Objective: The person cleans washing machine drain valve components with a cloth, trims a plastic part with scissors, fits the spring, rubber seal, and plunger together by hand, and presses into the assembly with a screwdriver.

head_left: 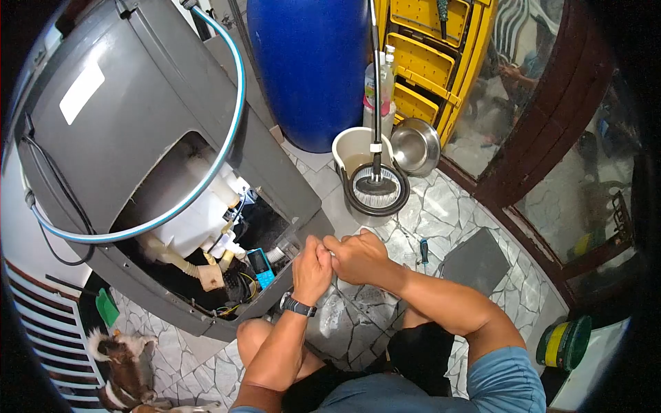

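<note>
My left hand (313,272), with a watch (298,305) on its wrist, is closed at the lower right edge of a grey washing machine (227,65). Against it, my right hand (363,256) is closed too, knuckles up. Whatever the fingers hold, if anything, is hidden. Beside my left hand, the machine's opening shows a white plastic tub part (195,221), a ribbed hose (180,263), wires and a small blue keypad phone (261,268). A blue-striped inlet hose (238,113) loops over the machine's back.
A screwdriver (424,250) and a grey flat panel (476,261) lie on the stone-patterned floor. Behind stand a mop bucket (342,143), metal pot (417,146), blue barrel (310,69) and yellow folding ladder (420,55). A dog (127,372) lies lower left; a green tub (564,343) sits right.
</note>
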Available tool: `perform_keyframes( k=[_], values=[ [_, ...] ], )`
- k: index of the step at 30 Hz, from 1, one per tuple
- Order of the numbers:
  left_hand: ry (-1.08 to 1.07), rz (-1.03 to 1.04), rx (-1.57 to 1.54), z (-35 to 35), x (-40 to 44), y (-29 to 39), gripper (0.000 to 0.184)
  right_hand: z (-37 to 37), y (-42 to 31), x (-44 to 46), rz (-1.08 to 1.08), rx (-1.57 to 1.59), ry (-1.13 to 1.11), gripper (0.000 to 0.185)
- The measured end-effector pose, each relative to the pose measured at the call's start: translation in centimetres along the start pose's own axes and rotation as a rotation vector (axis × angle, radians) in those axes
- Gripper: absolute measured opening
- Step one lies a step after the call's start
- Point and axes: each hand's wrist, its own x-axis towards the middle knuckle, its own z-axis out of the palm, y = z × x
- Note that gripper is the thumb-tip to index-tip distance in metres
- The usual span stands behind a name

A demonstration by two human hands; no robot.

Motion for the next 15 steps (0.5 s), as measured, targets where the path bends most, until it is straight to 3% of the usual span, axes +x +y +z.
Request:
perform_keyframes(
  k=[2, 4, 5, 7, 11, 12, 14, 15],
  values=[
    [0.036, 0.023, 0.003, 0.9, 0.3, -1.2, 0.024, 0.3, 0.2, -0.6, 0.019, 0.036, -0.019, 0.026],
    [0.074, 0.143, -0.190, 0.9, 0.8, -1.9, 0.029, -0.2, 1.1, -0.7, 0.032, 0.071, -0.027, 0.025],
    [0.067, 0.144, -0.187, 0.7, 0.4, -2.5, 0.029, -0.4, 1.7, -1.2, 0.061, 0.226, -0.092, 0.025],
    [-0.362, -0.401, -1.034, -1.2, 0.1, -1.7, 0.033, -1.1, 2.9, -0.9, 0.091, 0.528, -0.228, 0.025],
    [-0.335, -0.298, -1.301, -0.4, -0.5, -0.7, 0.032, -2.0, 3.5, 0.2, 0.046, 0.666, -0.258, 0.026],
    [-0.275, -0.338, -1.029, -0.3, -0.5, -0.7, 0.027, -2.4, 3.1, 0.5, 0.047, 0.567, -0.281, 0.025],
    [-0.049, -0.040, -0.449, 0.4, -0.1, -2.1, 0.022, -2.9, 2.0, 1.0, 0.054, 0.372, -0.335, 0.022],
    [-0.051, -0.045, -0.453, 0.4, 0.2, -2.0, 0.022, -2.6, 1.6, 1.2, 0.058, 0.372, -0.340, 0.022]
  ],
)
